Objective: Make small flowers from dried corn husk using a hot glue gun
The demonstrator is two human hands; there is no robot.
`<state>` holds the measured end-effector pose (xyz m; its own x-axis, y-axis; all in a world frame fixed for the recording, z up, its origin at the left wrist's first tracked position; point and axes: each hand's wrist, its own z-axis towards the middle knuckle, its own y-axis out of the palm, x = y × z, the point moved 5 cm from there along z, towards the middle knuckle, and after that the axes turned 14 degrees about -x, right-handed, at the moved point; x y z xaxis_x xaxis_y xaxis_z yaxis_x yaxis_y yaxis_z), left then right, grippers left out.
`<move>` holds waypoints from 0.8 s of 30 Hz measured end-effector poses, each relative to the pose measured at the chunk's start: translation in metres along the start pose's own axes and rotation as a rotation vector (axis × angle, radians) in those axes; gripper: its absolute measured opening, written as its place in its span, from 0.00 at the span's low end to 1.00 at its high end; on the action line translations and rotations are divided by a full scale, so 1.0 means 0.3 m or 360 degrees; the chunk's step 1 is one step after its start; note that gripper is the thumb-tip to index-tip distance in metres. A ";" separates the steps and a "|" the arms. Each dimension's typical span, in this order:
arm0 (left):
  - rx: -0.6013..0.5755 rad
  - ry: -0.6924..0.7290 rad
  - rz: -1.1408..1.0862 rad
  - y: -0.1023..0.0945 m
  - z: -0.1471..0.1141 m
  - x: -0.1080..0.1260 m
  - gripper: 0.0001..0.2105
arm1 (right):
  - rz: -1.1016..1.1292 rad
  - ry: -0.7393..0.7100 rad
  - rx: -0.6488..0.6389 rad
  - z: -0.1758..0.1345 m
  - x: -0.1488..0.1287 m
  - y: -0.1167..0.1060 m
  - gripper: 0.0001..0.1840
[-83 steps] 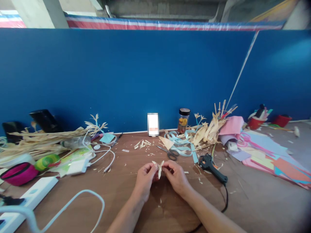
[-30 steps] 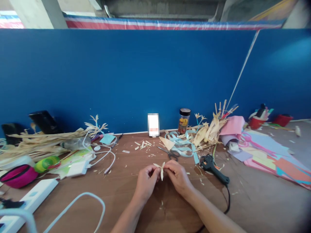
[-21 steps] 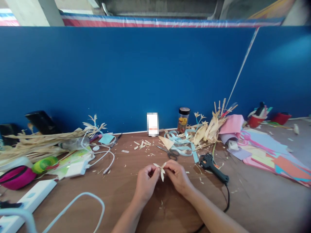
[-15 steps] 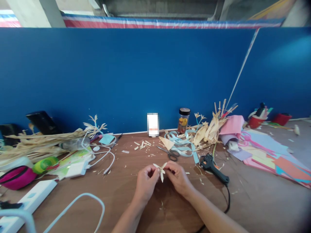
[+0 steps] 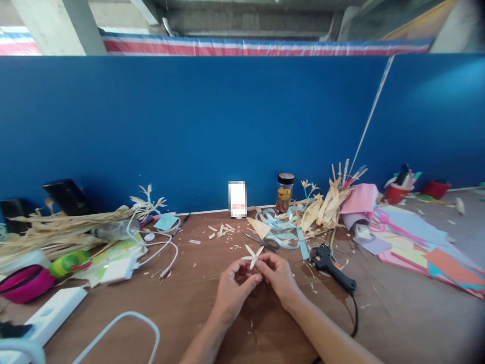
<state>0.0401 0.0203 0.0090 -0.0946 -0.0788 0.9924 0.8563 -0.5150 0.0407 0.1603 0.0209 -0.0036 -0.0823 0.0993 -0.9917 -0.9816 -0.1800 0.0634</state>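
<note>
A small pale flower of dried corn husk (image 5: 253,257), with several narrow petals, is held up above the table between my two hands. My right hand (image 5: 278,278) pinches it from the right, thumb and forefinger at its lower side. My left hand (image 5: 233,290) is curled against its left side, the fingertips at a petal and the thumb reaching across below. Whatever lies under the petals is hidden by my fingers. Just beyond the flower lie dark-handled scissors (image 5: 268,243). To the right of my hands rests a black glue gun (image 5: 333,268).
Husk scraps (image 5: 223,231), blue ribbon (image 5: 280,230) and a black-lidded jar (image 5: 285,193) lie toward the blue partition (image 5: 212,126). Husk bundles stand on both sides. Coloured paper (image 5: 449,265) covers the right; a power strip (image 5: 56,313) and white cables lie left.
The flower has been turned and raised slightly, so its petals now spread upward and outward. My left thumb has moved off the petals to below them. The view has tilted up a little.
</note>
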 end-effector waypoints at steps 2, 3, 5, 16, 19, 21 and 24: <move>0.0023 0.0022 0.0024 -0.002 0.000 -0.001 0.11 | 0.0013 0.0001 -0.0006 -0.001 0.000 0.007 0.10; 0.0051 0.0032 0.0040 -0.006 -0.001 -0.003 0.10 | 0.0011 -0.0001 -0.0006 0.000 0.003 0.010 0.10; 0.0130 0.0032 0.0070 -0.018 -0.003 -0.010 0.09 | -0.0002 -0.0011 -0.0001 0.001 0.012 0.013 0.10; 0.0190 0.0020 0.0058 -0.022 -0.009 -0.012 0.09 | -0.0155 -0.0091 -0.0060 -0.005 -0.009 0.022 0.10; 0.0204 0.0015 -0.0042 -0.023 -0.009 -0.016 0.09 | -0.0176 -0.0088 -0.0077 -0.006 -0.006 0.028 0.10; 0.0179 -0.0013 -0.0124 -0.020 -0.007 -0.025 0.08 | -0.0156 -0.0080 -0.0086 -0.006 0.000 0.030 0.10; 0.0176 -0.0057 -0.0192 -0.019 -0.005 -0.039 0.08 | -0.0130 -0.0064 -0.0109 -0.007 0.001 0.034 0.08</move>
<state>0.0355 0.0228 -0.0029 -0.1834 0.0096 0.9830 0.8907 -0.4215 0.1703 0.1506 0.0169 -0.0034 -0.0104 0.1551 -0.9878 -0.9714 -0.2359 -0.0268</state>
